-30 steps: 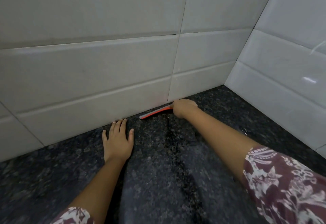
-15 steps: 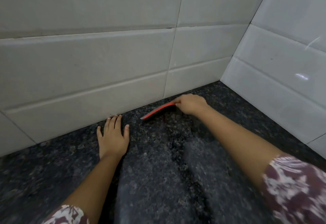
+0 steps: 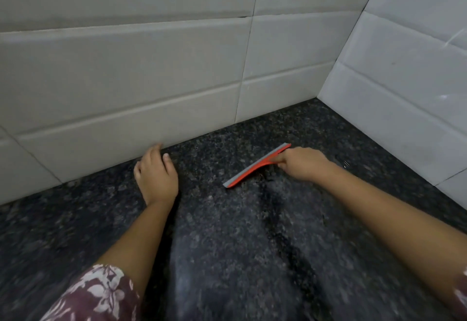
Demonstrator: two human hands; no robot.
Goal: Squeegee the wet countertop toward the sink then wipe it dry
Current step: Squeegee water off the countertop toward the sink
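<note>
A red squeegee [image 3: 255, 166] with a grey rubber blade lies slanted on the dark speckled granite countertop [image 3: 227, 245], blade edge down on the stone. My right hand [image 3: 302, 163] grips its handle end from the right. My left hand [image 3: 156, 175] rests flat on the counter to the left, fingertips close to the base of the tiled wall. A dark wet streak [image 3: 285, 240] runs along the counter from the squeegee toward me. No sink is in view.
Pale grey tiled walls [image 3: 126, 80] meet in a corner at the back right [image 3: 326, 93] and bound the counter on two sides. A small shiny spot [image 3: 346, 163] sits on the stone past my right hand.
The squeegee has come away from the foot of the wall and toward me, drawn by my right hand. My left hand's fingers have curled slightly near the wall.
</note>
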